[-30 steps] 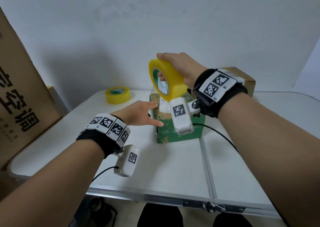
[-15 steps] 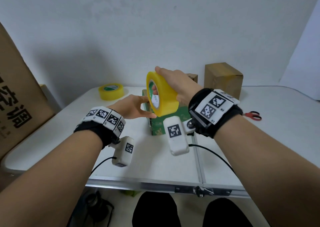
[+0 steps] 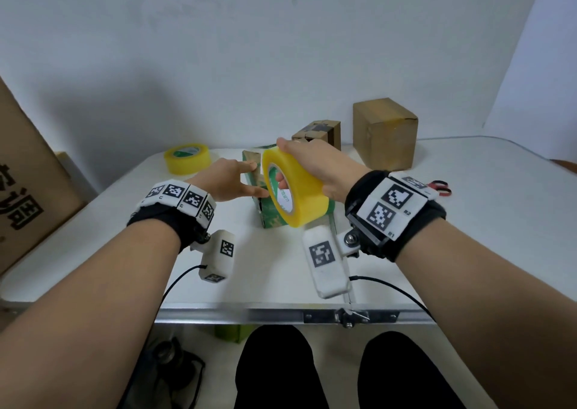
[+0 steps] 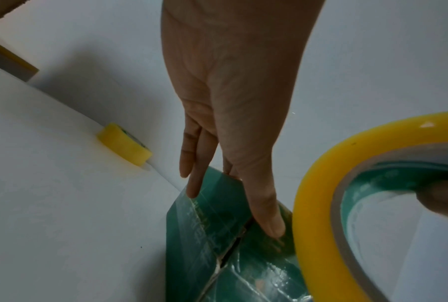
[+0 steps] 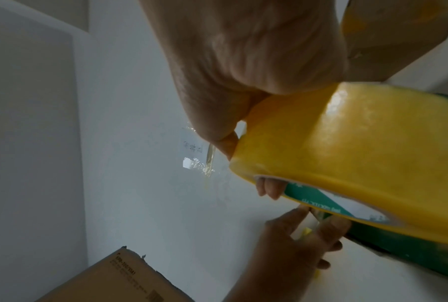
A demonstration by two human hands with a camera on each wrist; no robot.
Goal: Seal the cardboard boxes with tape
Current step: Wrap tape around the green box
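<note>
A small green cardboard box (image 3: 268,221) stands on the white table (image 3: 249,271). My left hand (image 3: 237,180) lies against its left side with straight fingers; in the left wrist view the thumb (image 4: 269,220) presses the green box (image 4: 204,235) beside a flap seam. My right hand (image 3: 304,161) grips a yellow tape roll (image 3: 295,191), fingers over the top and thumb through the core, held on edge over the box's near top and hiding most of it. The right wrist view shows the tape roll (image 5: 359,153) just above the green box (image 5: 411,257), with the left hand (image 5: 297,245) below it.
A spare yellow tape roll (image 3: 187,158) lies at the back left. Two brown cardboard boxes (image 3: 318,132) (image 3: 385,133) stand at the back. Red-handled scissors (image 3: 440,187) lie at the right. A large printed carton (image 3: 18,190) leans at the left of the table.
My right hand has brought the tape roll down and nearer me, from high above the box to its near top. The left hand stays at the box's left side.
</note>
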